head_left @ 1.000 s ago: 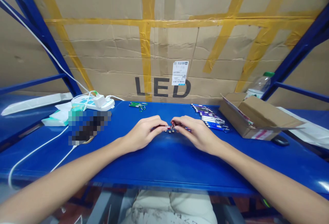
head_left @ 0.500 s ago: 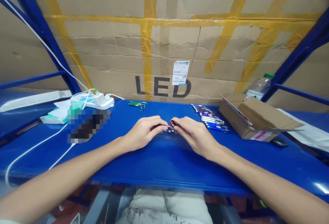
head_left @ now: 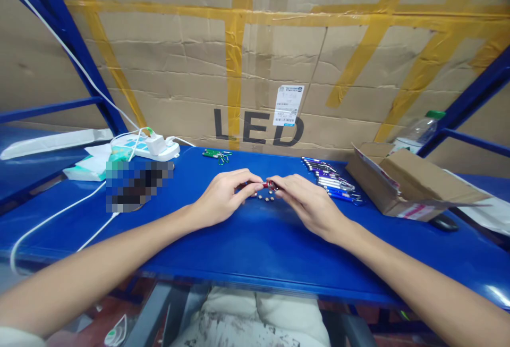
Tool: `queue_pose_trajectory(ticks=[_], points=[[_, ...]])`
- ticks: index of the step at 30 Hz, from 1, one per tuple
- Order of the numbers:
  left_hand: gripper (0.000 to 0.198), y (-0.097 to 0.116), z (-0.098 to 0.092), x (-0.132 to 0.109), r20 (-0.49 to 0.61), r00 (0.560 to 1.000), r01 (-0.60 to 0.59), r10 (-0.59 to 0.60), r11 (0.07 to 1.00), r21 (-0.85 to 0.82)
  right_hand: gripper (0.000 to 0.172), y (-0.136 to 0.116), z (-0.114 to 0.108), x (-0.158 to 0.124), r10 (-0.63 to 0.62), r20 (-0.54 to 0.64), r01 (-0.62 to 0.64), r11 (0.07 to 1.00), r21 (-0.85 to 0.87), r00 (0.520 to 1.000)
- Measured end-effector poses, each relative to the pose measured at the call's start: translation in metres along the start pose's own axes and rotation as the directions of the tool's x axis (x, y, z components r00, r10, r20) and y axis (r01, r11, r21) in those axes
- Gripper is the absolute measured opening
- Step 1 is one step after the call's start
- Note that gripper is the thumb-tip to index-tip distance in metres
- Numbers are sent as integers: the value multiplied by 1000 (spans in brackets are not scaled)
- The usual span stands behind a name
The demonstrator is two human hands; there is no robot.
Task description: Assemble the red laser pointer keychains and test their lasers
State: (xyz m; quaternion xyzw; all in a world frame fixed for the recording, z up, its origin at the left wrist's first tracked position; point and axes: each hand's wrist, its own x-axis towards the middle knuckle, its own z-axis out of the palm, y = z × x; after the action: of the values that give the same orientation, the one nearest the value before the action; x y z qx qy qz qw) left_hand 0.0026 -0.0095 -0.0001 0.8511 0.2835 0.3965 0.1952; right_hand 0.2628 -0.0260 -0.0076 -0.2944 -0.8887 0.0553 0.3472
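Note:
Both of my hands meet over the middle of the blue table. My left hand pinches a small red keychain flashlight by its body. My right hand pinches the other end of the same flashlight, where a small part shows between the fingertips. Several tiny round button batteries lie on the table just under the flashlight. A row of several blue and purple keychain flashlights lies to the right of my right hand.
An open cardboard box stands at the right, a plastic bottle behind it. A white power strip with cables, a tissue pack and a blurred patch sit left. A green keychain item lies at the back. A big "LED" carton forms the backdrop.
Both hands have lifted slightly off the table with the red flashlight, and the small batteries now show beneath them. The view has tilted a little.

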Motion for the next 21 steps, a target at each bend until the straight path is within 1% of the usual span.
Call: queue_pose_trajectory(ticks=[2, 5, 7, 10, 13, 15, 17, 18, 20, 21], points=[[25, -3, -1, 1, -1, 1000, 3, -3, 1000, 20, 36, 7, -3, 1, -24, 30, 25, 999, -21, 999], [25, -8, -2, 1, 8, 1000, -19, 18, 996, 85, 36, 12, -8, 2, -11, 47, 12, 999, -42, 999], [26, -10, -3, 1, 25, 999, -44, 41, 987, 156, 35, 11, -10, 2, 6, 44, -5, 999, -32, 999], [25, -11, -4, 1, 64, 997, -51, 38, 974, 222, 32, 7, -14, 3, 26, 58, -27, 1000, 11, 998], [21, -10, -3, 0, 151, 987, -75, 46, 979, 192, 28, 8, -17, 4, 60, 107, -70, 993, 91, 992], [18, -9, -1, -1, 232, 971, -102, 63, 982, 161, 29, 14, -19, 5, 115, 118, -130, 984, 121, 986], [19, -9, 1, -3, 290, 954, -119, 72, 982, 149, 33, 24, -23, 6, 192, 110, -202, 975, 90, 975], [21, -9, 2, -3, 306, 949, -124, 73, 981, 150, 34, 29, -25, 6, 232, 114, -239, 970, 45, 966], [24, -10, 3, -4, 332, 940, -133, 75, 979, 155, 28, 38, -29, 6, 287, 128, -279, 957, -78, 949], [24, -11, 3, -5, 344, 936, -138, 76, 977, 160, 25, 42, -31, 6, 305, 161, -287, 950, -125, 939]])
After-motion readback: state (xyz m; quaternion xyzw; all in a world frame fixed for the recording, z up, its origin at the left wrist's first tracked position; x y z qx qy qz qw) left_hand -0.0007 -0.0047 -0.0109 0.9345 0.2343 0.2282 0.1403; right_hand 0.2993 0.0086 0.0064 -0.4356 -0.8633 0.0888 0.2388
